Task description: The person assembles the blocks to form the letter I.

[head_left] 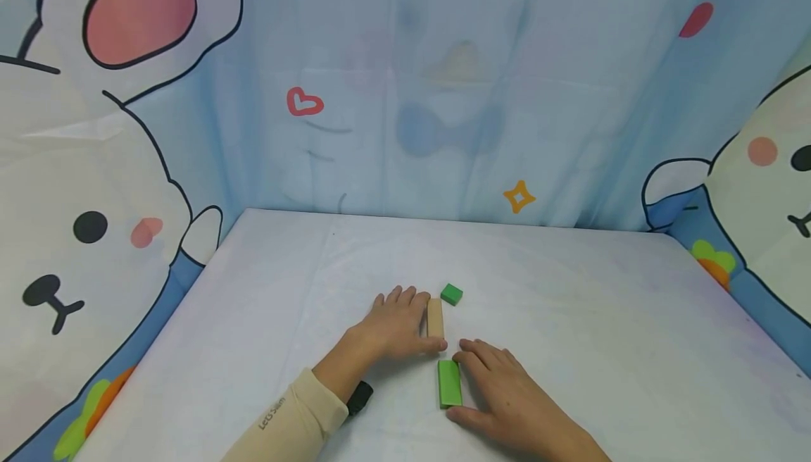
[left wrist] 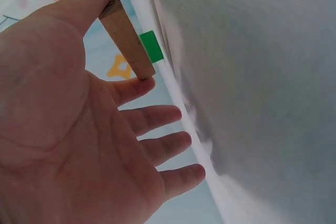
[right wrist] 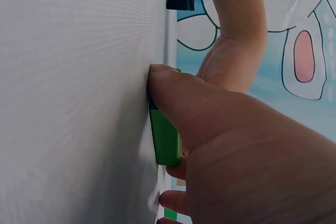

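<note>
My left hand point(head_left: 394, 328) pinches a plain wooden block point(head_left: 434, 317) end to end between thumb and index finger. In the left wrist view the wooden block point(left wrist: 126, 38) spans from thumb to index fingertip, the other fingers held out apart. Nearer me, the right hand point(head_left: 503, 395) grips a light green oblong block point(head_left: 450, 383) by its two ends. The right wrist view shows the thumb at one end of the green block point(right wrist: 166, 137). Just beyond the wooden block's far end lies a small dark green block point(head_left: 452, 294), touched by neither hand.
A white cloth covers the table point(head_left: 602, 321). Behind it hangs a light blue curtain point(head_left: 380, 152) printed with cartoon animals. A black device point(head_left: 360, 397) sits at the left wrist, by a beige sleeve point(head_left: 291, 420).
</note>
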{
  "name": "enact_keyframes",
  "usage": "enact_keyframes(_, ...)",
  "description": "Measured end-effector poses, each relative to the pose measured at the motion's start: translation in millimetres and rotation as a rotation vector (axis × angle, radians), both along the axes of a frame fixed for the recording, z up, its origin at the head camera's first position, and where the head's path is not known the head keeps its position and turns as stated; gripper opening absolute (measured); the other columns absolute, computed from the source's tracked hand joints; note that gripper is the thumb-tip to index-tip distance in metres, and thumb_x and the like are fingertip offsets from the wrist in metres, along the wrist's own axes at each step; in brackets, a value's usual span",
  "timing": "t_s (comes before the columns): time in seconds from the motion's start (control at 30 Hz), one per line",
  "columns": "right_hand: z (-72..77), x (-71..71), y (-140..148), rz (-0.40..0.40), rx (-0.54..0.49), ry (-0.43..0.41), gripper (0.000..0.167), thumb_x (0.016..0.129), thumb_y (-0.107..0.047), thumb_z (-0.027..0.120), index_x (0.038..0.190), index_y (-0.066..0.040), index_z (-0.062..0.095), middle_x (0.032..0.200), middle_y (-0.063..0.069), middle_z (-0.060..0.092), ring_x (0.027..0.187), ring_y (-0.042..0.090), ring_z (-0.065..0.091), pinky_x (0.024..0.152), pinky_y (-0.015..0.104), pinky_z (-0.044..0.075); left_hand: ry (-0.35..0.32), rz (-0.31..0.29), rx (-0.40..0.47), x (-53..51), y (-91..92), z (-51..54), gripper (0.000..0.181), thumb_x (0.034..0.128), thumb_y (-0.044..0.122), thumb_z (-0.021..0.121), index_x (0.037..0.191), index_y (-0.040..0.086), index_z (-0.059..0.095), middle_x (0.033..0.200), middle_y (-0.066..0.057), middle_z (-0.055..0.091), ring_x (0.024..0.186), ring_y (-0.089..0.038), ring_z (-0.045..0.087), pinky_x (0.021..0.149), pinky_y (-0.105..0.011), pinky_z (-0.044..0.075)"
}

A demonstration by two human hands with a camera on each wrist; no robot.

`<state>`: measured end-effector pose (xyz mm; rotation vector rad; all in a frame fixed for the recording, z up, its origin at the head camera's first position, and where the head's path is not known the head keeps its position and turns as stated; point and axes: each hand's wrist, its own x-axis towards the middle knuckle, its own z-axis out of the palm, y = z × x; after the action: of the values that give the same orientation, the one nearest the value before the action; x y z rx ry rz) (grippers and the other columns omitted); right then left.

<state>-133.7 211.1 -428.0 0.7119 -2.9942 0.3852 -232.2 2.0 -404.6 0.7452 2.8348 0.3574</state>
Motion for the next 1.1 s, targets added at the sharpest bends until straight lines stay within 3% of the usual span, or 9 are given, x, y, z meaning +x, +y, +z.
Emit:
enact_keyframes(0.23, -1.9, 1.2, 1.1, 0.02, 0.005, 0.041, 0.071, 0.089, -0.07, 0.066, 0.133, -0.015, 0.06, 0.146, 0.007, 0.056, 0.137, 0.027, 0.053, 0.11, 0.053, 0.045, 0.001, -0.009, -0.013, 2.2, 1.6, -0.3, 0.089, 0.0933, 0.07, 0.06, 0.158, 0.013, 0.038, 0.162, -0.012, 0.041, 0.153, -0.034, 0.034, 0.122, -0.058, 0.031)
enact_keyframes(0.5, -2.0, 3.5, 0.2, 0.024, 0.013, 0.027, 0.073, 0.09, -0.072, 0.064, 0.133, -0.013, 0.059, 0.147, 0.008, 0.055, 0.137, 0.029, 0.053, 0.111, 0.054, 0.044, -0.027, 0.001, -0.009, 4.9, 1.1, -3.6, 0.091, 0.0924, 0.071, 0.06, 0.159, 0.014, 0.037, 0.164, -0.012, 0.038, 0.155, -0.035, 0.032, 0.122, -0.059, 0.029)
enact_keyframes(1.1, 1.1, 2.7, -0.3, 0.002, 0.008, 0.003, 0.07, 0.09, -0.073, 0.062, 0.129, -0.014, 0.06, 0.148, 0.008, 0.054, 0.138, 0.029, 0.051, 0.113, 0.055, 0.042, -0.002, -0.012, -0.035, 6.0, 6.9, -1.2, 0.09, 0.0925, 0.072, 0.059, 0.158, 0.014, 0.038, 0.164, -0.011, 0.04, 0.154, -0.034, 0.034, 0.121, -0.059, 0.031)
